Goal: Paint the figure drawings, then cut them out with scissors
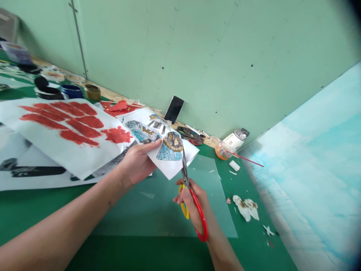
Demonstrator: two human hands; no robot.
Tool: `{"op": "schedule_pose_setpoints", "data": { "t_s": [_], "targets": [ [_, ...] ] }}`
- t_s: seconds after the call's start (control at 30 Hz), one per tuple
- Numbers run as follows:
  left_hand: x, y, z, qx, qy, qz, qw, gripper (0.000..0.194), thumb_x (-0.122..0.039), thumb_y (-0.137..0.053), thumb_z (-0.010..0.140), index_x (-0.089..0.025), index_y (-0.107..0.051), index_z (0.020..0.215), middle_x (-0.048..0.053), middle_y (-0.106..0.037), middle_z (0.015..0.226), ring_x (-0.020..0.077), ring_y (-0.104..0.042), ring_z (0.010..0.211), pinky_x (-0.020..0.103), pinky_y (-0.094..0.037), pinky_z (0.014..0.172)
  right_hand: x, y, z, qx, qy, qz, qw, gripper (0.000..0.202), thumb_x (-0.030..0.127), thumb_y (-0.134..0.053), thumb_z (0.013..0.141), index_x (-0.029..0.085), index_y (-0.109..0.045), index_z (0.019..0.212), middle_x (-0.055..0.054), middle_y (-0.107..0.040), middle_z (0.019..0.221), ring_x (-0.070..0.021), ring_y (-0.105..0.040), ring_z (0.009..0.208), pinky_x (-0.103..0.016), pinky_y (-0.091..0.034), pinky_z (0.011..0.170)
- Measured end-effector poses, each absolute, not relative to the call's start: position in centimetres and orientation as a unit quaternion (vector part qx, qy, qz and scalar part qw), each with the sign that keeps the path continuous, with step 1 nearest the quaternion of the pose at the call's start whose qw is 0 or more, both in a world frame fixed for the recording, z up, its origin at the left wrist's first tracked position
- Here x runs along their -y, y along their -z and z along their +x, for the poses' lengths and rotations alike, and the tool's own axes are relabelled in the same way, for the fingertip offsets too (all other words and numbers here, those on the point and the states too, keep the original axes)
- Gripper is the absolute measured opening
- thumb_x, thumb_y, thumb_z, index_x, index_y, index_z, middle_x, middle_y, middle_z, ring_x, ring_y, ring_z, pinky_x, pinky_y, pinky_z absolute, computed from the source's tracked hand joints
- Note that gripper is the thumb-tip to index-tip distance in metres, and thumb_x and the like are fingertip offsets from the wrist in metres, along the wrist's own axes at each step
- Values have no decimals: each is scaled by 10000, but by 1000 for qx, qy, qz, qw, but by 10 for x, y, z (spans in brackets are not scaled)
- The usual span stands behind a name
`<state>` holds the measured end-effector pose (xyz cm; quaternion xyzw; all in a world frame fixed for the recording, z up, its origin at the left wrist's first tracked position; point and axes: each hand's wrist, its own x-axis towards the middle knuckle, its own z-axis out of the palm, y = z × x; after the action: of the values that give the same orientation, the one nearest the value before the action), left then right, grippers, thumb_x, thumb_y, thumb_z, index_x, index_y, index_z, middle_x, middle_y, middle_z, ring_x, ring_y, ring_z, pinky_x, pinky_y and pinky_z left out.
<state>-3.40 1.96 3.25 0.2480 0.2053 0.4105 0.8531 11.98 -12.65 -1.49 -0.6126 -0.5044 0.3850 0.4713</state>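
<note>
My left hand (140, 162) pinches a white paper (168, 168) with coloured drawings, thumb on top and fingers underneath. Blue, brown and grey painted shapes cover the paper. My right hand (194, 203) is wrapped round scissors (184, 173) that have one red and one yellow handle loop. The blades point up and away from me, at the right side of the brown and blue drawing, against the paper. Whether the blades are fully closed is hard to tell.
Sheets with red paint (81, 124) lie at the left, paint jars (92, 92) behind them. A phone (174, 109) leans on the green wall. A jar with a red stick (222, 150), a white bottle (237, 138) and crumpled tissue (246, 207) are at the right.
</note>
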Motion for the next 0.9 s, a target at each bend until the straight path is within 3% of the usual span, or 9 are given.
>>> {"op": "schedule_pose_setpoints", "data": {
  "t_s": [0.13,0.53,0.9],
  "targets": [
    [-18,-33,-34,-201,-403,256,855,199,-178,-632,914,-65,-753,1025,143,-801,1024,293,-743,998,403,-540,991,125,16,118,496,-403,-596,486,593,706,-530,914,156,-641,1106,-12,-602,688,-214,-694,699,-349,-577,727],
    [-17,-29,-34,-188,-410,271,851,195,-221,-752,821,-102,-778,972,160,-789,1040,339,-731,1028,402,-570,922,125,23,114,476,-411,-580,517,556,679,-542,928,164,-642,1112,6,-580,697,-180,-668,649,-315,-555,668],
    [-15,-26,-32,-179,-413,269,851,218,-192,-674,878,-82,-771,1040,163,-781,1090,324,-736,999,402,-584,902,129,25,112,464,-413,-579,528,553,683,-563,914,178,-659,1119,4,-572,679,-189,-649,680,-373,-570,751]
  ]
}}
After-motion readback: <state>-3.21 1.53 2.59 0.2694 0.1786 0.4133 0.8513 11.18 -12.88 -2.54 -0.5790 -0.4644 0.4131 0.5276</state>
